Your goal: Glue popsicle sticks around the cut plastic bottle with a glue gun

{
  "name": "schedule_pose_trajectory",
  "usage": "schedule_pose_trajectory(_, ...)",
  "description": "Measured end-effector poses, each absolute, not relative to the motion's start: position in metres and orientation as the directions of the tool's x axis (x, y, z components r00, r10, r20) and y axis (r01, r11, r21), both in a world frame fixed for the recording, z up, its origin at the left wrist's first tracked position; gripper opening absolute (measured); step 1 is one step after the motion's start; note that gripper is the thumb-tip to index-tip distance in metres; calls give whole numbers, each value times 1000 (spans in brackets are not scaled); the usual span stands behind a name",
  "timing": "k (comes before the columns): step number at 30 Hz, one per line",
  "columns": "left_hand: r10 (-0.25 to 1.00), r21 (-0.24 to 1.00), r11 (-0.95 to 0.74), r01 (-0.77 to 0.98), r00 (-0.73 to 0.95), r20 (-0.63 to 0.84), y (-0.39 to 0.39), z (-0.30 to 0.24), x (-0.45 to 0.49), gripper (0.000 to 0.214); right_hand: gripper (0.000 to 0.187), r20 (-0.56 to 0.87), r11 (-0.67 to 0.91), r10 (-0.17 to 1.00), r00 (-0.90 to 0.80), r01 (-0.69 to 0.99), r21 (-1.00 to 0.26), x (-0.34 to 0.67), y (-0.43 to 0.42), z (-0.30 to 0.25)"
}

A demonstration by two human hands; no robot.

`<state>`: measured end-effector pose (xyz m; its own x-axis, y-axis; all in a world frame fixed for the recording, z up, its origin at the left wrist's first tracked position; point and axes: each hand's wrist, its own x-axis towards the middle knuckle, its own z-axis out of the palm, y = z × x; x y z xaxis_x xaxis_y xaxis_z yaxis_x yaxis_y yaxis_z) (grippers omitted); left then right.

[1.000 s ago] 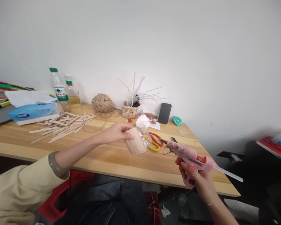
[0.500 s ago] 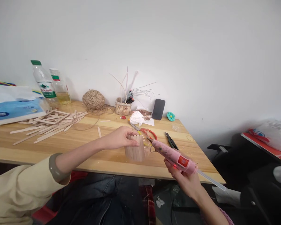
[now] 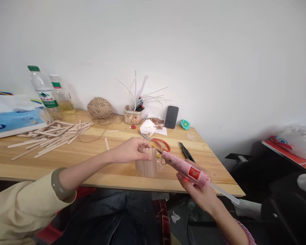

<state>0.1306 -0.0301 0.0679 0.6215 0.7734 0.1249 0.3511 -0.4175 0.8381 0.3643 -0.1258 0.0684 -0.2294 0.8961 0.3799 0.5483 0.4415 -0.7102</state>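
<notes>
My left hand (image 3: pixel 132 150) grips the top of a small holder made of popsicle sticks (image 3: pixel 147 166), thumb on its front face and fingers behind. The sticks stand side by side, upright, near the table's front edge. My right hand (image 3: pixel 197 189) is wrapped round the handle of a pink hot glue gun (image 3: pixel 182 166). A clear glue stick (image 3: pixel 224 193) juts from its back end, and a red light glows by the grip. The gun's nozzle points left, at the upper right edge of the holder; whether it touches is unclear.
Loose popsicle sticks (image 3: pixel 58 134) lie left, beside a tissue pack (image 3: pixel 17 119). Bottles (image 3: pixel 44 90), a twine ball (image 3: pixel 100 108), a stick basket (image 3: pixel 132 115) and a phone (image 3: pixel 171 117) line the wall. Scissors (image 3: pixel 162 144) and a utility knife (image 3: pixel 186 152) lie behind the glue gun.
The glue gun has shifted slightly left, its nozzle closer to the holder's upper edge. My left hand keeps its grip. The whole view has moved a little.
</notes>
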Motion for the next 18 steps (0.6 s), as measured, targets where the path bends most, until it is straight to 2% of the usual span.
schedule_pose_trajectory(6, 763, 824, -440, 357, 632, 134, -32, 70, 131, 22, 27, 340, 445, 895, -288, 519, -730, 363, -124, 69)
schedule_pose_trajectory(14, 781, 830, -413, 375, 615, 111, -30, 68, 129, 22, 24, 406, 486, 871, -278, 613, -623, 366, -125, 62)
schedule_pose_trajectory(18, 788, 870, -368, 327, 606, 106, -28, 66, 126, 24, 20, 406, 482, 872, -273, 623, -616, 365, -127, 62)
